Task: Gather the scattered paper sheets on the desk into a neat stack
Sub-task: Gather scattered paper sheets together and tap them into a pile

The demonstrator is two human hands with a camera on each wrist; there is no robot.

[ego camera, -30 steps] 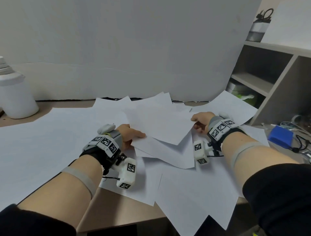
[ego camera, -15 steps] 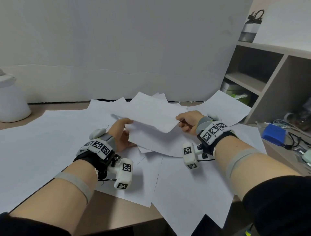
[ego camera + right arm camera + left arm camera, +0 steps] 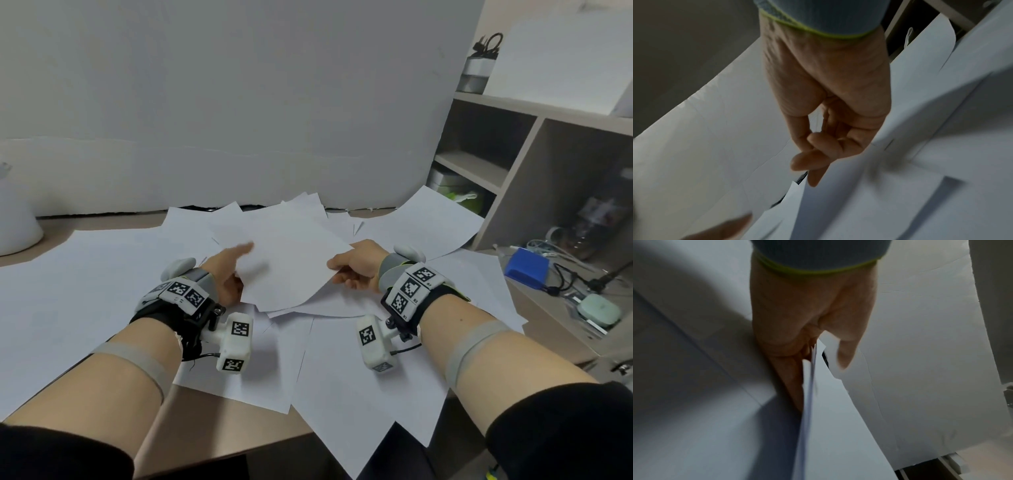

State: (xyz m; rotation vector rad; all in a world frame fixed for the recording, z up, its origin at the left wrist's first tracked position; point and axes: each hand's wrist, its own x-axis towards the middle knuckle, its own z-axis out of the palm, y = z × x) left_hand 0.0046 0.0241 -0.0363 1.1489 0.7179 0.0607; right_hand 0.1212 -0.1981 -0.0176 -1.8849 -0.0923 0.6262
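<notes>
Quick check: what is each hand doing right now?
Left hand: pinches the left edge of the lifted paper sheets.
Right hand: grips their right edge.

To my far left a white container (image 3: 13, 222) stands on the worktop (image 3: 212, 428), cut off by the frame edge. A grey shelf unit (image 3: 513, 164) rises on my right, a cup of dark tools (image 3: 478, 73) on top. Beside it lie a blue box (image 3: 527, 268), tangled cables (image 3: 575, 274) and a pale green device (image 3: 597, 310).
</notes>
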